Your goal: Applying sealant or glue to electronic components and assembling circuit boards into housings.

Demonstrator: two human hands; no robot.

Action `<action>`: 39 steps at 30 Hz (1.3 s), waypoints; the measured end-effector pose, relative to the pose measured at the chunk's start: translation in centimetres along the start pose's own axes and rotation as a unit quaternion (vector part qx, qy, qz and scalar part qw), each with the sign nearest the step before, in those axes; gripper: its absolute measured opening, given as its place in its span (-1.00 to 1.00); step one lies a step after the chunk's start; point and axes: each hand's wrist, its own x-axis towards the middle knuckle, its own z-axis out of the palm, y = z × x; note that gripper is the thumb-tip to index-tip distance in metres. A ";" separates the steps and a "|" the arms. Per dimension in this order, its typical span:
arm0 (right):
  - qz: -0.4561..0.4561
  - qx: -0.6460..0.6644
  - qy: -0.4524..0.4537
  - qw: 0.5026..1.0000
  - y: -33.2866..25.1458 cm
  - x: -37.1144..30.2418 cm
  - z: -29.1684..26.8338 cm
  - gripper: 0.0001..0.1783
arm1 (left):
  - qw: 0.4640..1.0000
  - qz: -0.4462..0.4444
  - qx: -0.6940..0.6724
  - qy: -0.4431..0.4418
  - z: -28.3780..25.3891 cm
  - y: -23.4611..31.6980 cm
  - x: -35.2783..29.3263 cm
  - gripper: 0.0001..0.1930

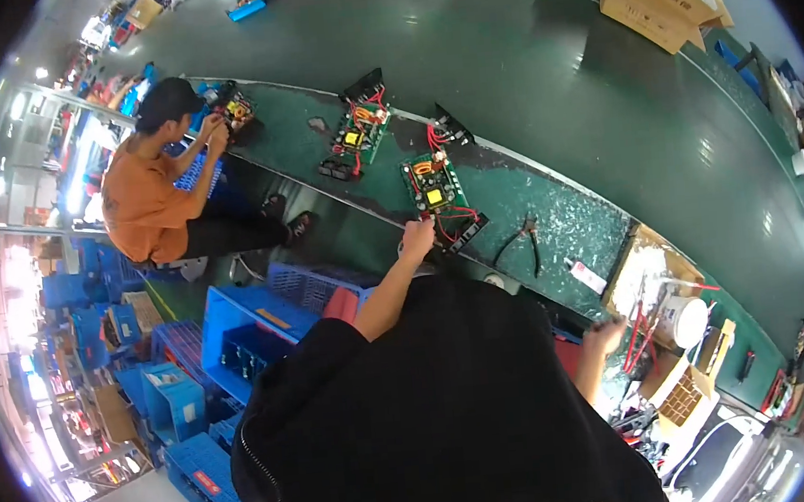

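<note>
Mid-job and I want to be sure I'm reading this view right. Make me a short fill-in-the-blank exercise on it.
1. The left hand is at the lower end of a circuit board whose square component is ____.
2. In the picture, the pliers lie on the bench to the ____ of that board.
3. The right hand is near some tools with handles coloured ____.
4. The co-worker wears a shirt coloured ____.

Missing words: yellow; right; red; orange.
</note>
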 end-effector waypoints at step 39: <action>-0.265 -0.672 -0.551 0.418 6.3 -20.4 40.8 -0.56 | 0.945 0.167 0.274 0.062 -1.6 4.8 -2.0 -0.68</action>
